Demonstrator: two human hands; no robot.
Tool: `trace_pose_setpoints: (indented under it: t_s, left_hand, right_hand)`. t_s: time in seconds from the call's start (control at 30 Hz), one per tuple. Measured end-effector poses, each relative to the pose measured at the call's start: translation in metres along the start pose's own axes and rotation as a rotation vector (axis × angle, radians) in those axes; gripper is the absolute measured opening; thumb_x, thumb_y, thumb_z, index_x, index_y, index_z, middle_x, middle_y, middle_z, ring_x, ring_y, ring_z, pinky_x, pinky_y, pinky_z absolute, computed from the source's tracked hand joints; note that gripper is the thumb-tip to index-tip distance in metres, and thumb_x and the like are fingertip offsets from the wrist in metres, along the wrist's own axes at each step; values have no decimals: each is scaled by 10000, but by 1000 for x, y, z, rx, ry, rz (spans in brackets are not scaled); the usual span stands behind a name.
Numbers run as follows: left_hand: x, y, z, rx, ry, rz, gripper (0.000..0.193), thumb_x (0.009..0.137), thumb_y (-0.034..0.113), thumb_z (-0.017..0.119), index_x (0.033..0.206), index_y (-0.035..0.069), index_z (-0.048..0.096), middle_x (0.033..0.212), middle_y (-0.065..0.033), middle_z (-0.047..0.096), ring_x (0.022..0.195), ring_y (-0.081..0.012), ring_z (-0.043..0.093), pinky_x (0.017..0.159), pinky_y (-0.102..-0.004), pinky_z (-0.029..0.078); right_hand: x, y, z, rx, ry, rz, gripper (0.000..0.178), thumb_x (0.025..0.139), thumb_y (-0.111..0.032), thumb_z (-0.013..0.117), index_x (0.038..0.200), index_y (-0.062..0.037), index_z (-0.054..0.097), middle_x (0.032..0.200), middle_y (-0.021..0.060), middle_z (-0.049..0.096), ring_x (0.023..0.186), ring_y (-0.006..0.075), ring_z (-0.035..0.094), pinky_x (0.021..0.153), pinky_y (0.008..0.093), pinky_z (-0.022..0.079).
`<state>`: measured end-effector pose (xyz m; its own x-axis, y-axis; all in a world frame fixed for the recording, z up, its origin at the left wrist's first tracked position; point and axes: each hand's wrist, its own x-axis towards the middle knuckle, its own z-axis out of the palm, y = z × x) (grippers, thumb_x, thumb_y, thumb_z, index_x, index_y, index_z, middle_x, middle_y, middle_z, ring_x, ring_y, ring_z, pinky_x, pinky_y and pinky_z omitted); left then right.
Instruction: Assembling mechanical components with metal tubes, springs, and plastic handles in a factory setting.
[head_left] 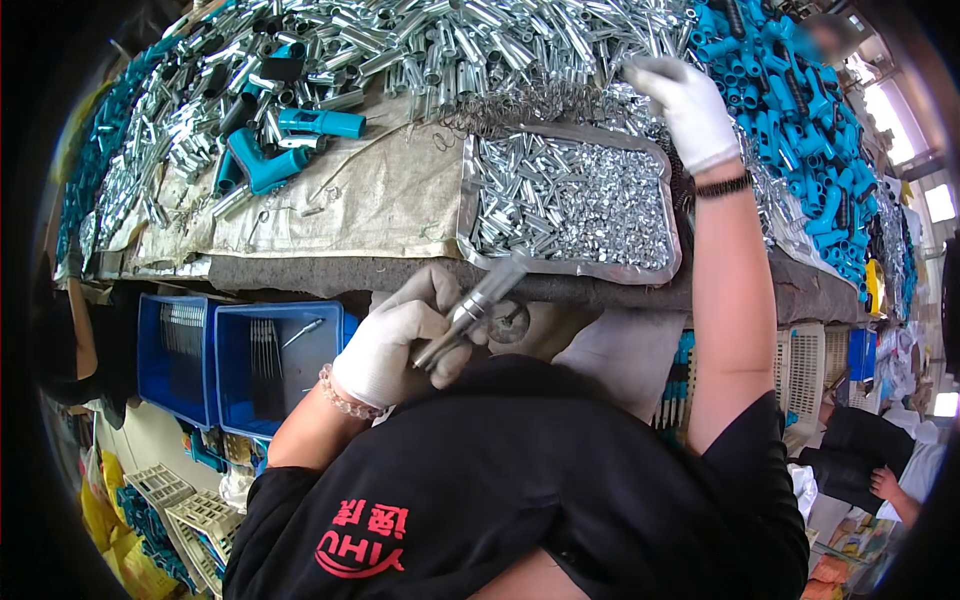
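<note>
My left hand (398, 335), in a white glove, is closed around a shiny metal tube (482, 302) held at a slant in front of my chest. The tube's upper end is blurred. Stretched out to the far right, my gloved right hand (692, 115) is over the small metal parts beside the pile of tubes (470, 50). Its fingers are bent together, and what they pinch, if anything, cannot be made out. Below and left of that hand lies a metal tray (672, 225) of short pins and small silvery pieces. Thin wire springs (540, 105) lie tangled behind the tray.
Teal plastic handles (825, 190) are heaped at the right; a few teal fittings (265, 165) lie on the cloth (370, 200) at left. Blue bins (265, 325) with thin rods stand below the table edge. Other people sit at both sides, one hand (885, 483) showing at right.
</note>
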<state>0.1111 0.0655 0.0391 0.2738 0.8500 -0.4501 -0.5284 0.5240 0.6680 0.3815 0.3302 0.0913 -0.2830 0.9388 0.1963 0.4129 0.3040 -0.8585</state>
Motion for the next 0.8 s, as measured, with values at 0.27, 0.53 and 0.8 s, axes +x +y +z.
trace_pose_setpoints:
  t_s: [0.27,0.53,0.8]
  left_hand:
    - [19,6,-1,424,-24,300,163,929,89,681,1000,43,541,829,-38,608,588,-33,504,488,-195,385]
    - [6,8,-7,523,-168,280,400,851,170,816,1135,28,572,1008,-71,678,905,-122,650,797,-277,537]
    - [-89,-15,-115,649,339,197,367,986,184,637,1324,65,556,1051,-18,635,906,-88,589,780,-239,509]
  right_hand:
    - [-136,-27,25,455,-255,91,244,907,-70,681,1120,35,623,998,99,676,836,163,683,792,290,565]
    - [-174,-48,59,332,-482,100,206,894,4,698,1088,61,658,991,107,664,845,153,684,786,281,550]
    - [-201,-39,112,191,-568,92,502,916,-226,703,1323,30,559,986,102,682,881,171,656,816,298,528]
